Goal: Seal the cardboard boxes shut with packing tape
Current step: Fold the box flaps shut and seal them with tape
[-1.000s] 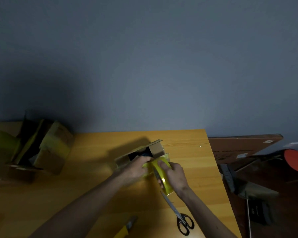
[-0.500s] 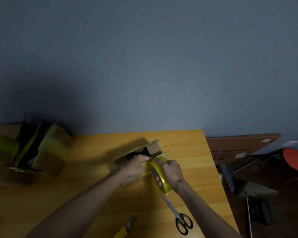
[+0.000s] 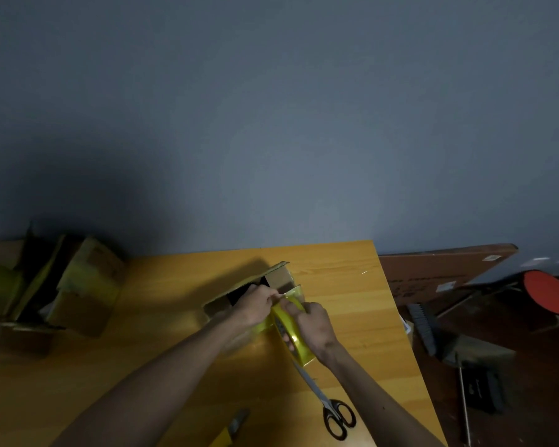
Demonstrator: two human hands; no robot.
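Along the far left edge of the orange wooden table point(image 3: 142, 366) sits a heap of brown cardboard boxes point(image 3: 81, 285), some striped with yellow tape. Toward the far right corner lies the small open brown cardboard box point(image 3: 279, 279), one flap raised. Just in front of it my left hand point(image 3: 255, 304), fingers curled, pinches what looks like the loose end of the yellow roll of packing tape point(image 3: 296, 341). My right hand point(image 3: 313, 327) is wrapped round that roll, touching the left. I'd fold the flap flat, draw the strip taut, then press it along the seam. By the near right edge, black-handled steel scissors point(image 3: 336, 414) wait for the cut.
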